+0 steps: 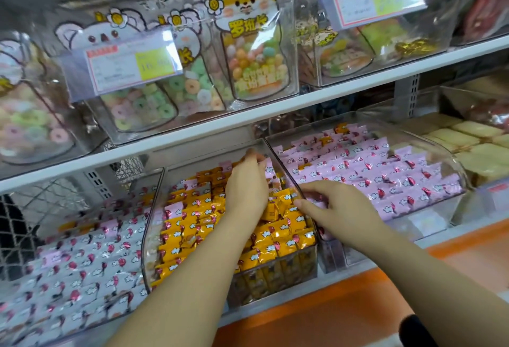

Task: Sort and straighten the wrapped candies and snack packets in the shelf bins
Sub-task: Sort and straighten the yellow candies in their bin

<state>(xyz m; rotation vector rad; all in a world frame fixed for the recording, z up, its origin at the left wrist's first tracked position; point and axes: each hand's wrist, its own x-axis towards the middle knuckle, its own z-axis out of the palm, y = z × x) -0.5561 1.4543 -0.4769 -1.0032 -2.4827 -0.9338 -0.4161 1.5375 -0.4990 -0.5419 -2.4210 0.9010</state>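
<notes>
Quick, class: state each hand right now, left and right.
Left hand: fingers curled deep in the clear plastic bin of yellow wrapped candies; grip cannot be told.
Right hand: open, fingers at that bin's right wall.

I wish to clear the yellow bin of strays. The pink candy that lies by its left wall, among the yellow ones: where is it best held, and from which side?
Probably from above, through the open top: the pink candy lies flat on the yellow candies, and the bin's clear wall shuts off its left. Pinch it across, by its two long edges.
</notes>
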